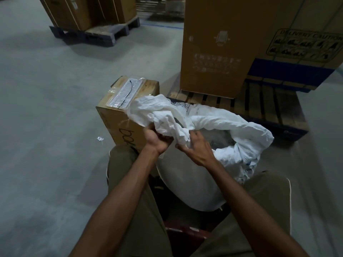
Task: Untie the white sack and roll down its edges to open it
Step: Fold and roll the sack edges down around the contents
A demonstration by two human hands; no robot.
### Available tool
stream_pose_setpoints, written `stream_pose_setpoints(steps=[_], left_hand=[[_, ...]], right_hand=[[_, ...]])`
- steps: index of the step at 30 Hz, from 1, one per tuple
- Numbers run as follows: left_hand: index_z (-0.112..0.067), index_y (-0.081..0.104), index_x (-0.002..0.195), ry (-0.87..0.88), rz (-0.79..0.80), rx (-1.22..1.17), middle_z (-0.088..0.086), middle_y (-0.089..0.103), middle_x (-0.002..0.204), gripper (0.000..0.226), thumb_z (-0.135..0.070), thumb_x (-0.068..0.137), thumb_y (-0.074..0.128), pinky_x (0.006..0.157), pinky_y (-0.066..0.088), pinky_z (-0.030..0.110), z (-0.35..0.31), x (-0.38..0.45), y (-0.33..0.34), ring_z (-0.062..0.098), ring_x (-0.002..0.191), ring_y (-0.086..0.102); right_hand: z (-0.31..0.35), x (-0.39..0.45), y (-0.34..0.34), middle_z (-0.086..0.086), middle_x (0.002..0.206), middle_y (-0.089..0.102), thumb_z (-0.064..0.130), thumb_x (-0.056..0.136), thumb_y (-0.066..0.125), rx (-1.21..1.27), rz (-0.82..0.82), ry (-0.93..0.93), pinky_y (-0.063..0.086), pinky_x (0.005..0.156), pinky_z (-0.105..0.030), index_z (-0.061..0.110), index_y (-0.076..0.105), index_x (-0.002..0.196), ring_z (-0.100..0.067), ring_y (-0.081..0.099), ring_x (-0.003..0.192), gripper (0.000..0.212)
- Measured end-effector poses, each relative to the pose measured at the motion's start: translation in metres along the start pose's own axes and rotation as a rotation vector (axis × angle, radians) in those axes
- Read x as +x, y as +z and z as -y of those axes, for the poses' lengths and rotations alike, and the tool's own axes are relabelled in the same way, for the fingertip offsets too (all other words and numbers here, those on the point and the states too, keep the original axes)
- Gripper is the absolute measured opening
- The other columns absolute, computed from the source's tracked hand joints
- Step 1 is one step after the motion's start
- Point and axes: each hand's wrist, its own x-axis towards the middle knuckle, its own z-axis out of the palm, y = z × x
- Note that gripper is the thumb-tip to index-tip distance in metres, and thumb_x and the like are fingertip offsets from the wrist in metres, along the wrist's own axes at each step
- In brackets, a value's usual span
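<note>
My left hand (155, 139) is curled tight around a bunched fold of the white sack (204, 123), gripping the cloth at the near-left part of its mouth. My right hand (194, 147) pinches the neighbouring fold just beside it, fingers tucked into the fabric, so the two work the same stretch of rim together. I hold them close like this because the edge turns over more evenly when both pull on one short span.

The sack stands between my knees, its body pressed against my legs, which I judge keeps it upright while I tug at the top. Its mouth already gapes open, and the right and far rim sits in a thick rolled collar (no tie shows anywhere that I can make out). The loose flap on the left and far side rises unrolled, so that looks like the part left to turn down.

Just beyond the sack on the left stands a cardboard box (128, 108) with a white plastic strip (126, 91) taped on top. Farther right, a tall carton (222, 47) rests on a wooden pallet (259, 106).
</note>
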Motion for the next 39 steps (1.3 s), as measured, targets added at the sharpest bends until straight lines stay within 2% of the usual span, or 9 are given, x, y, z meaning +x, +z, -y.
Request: stream_pose_setpoints(steps=[4,8,11,16,21,27,30,36,39], left_hand=[[-0.01,0.071,0.111,0.002,0.029,0.138,0.014,0.069,0.103,0.045,-0.043,0.086,0.052,0.085,0.055,0.04,-0.016,0.003,0.018,0.031,0.091,0.068],[-0.01,0.069,0.126,0.057,-0.325,0.278,0.019,0.072,0.12,0.053,-0.044,0.089,0.054,0.09,0.06,0.051,-0.01,0.022,0.005,0.036,0.105,0.07],[-0.007,0.07,0.117,0.126,-0.485,0.283,0.017,0.073,0.116,0.039,-0.037,0.099,0.052,0.075,0.062,0.043,0.009,0.009,0.001,0.03,0.096,0.071],[-0.02,0.057,0.128,0.205,-0.439,0.544,0.003,0.071,0.115,0.087,-0.085,0.07,0.061,0.083,0.059,0.043,0.037,-0.013,-0.013,0.024,0.1,0.07],[-0.006,0.067,0.113,0.183,-0.442,0.516,0.011,0.074,0.104,0.031,-0.034,0.1,0.062,0.067,0.057,0.031,0.018,-0.003,0.003,0.019,0.079,0.068],[-0.007,0.061,0.093,-0.063,-0.364,0.29,0.016,0.063,0.084,0.036,-0.029,0.098,0.033,0.062,0.053,0.032,0.009,0.008,0.006,0.027,0.066,0.06],[-0.007,0.055,0.085,-0.137,-0.228,0.322,0.012,0.056,0.071,0.036,-0.027,0.096,0.027,0.055,0.052,0.032,0.011,-0.006,0.01,0.028,0.056,0.059],[-0.004,0.064,0.125,-0.056,-0.021,0.425,0.014,0.072,0.103,0.041,-0.033,0.104,0.044,0.081,0.058,0.042,-0.008,-0.017,0.008,0.027,0.091,0.069],[-0.014,0.07,0.106,0.059,-0.141,0.684,0.002,0.076,0.088,0.025,-0.037,0.098,0.064,0.071,0.055,0.031,-0.004,-0.025,0.017,0.021,0.088,0.069]], right_hand=[[0.015,0.013,-0.004,-0.001,0.109,0.058,0.047,0.077,0.081,0.106,-0.139,-0.048,0.042,0.073,-0.028,0.017,0.065,0.114,-0.018,0.057,0.09,0.05],[0.033,0.012,0.003,-0.002,0.077,0.06,0.009,0.066,0.076,-0.029,-0.325,-0.026,0.036,0.054,-0.027,0.01,0.066,0.08,-0.026,0.058,0.065,0.017],[0.042,0.006,0.014,-0.001,0.069,0.055,-0.002,0.051,0.065,-0.142,-0.396,-0.068,0.035,0.046,-0.03,0.015,0.053,0.07,-0.031,0.055,0.054,0.028],[0.043,0.0,0.032,0.0,0.07,0.057,-0.002,0.053,0.061,-0.342,-0.433,-0.187,0.032,0.048,-0.032,0.02,0.05,0.07,-0.029,0.056,0.058,0.03],[0.037,-0.011,0.03,-0.001,0.075,0.052,0.009,0.064,0.059,-0.176,-0.349,-0.364,0.036,0.05,-0.035,0.014,0.051,0.074,-0.025,0.05,0.06,0.014],[0.029,-0.015,0.006,0.007,0.096,0.068,0.033,0.076,0.088,0.522,-0.179,-0.052,0.052,0.075,-0.02,0.02,0.067,0.107,-0.005,0.067,0.087,0.04],[0.033,-0.009,0.006,0.006,0.087,0.068,0.036,0.066,0.092,0.417,-0.164,-0.046,0.053,0.069,-0.019,0.02,0.07,0.106,-0.005,0.065,0.079,0.049],[0.037,-0.006,0.018,0.006,0.058,0.057,0.015,0.063,0.084,0.378,-0.295,-0.077,0.039,0.05,-0.02,0.015,0.058,0.069,-0.004,0.049,0.052,0.026],[0.044,-0.006,0.033,0.007,0.059,0.051,0.017,0.074,0.074,0.199,-0.376,-0.12,0.037,0.049,-0.028,0.02,0.048,0.068,-0.012,0.046,0.051,0.027]])
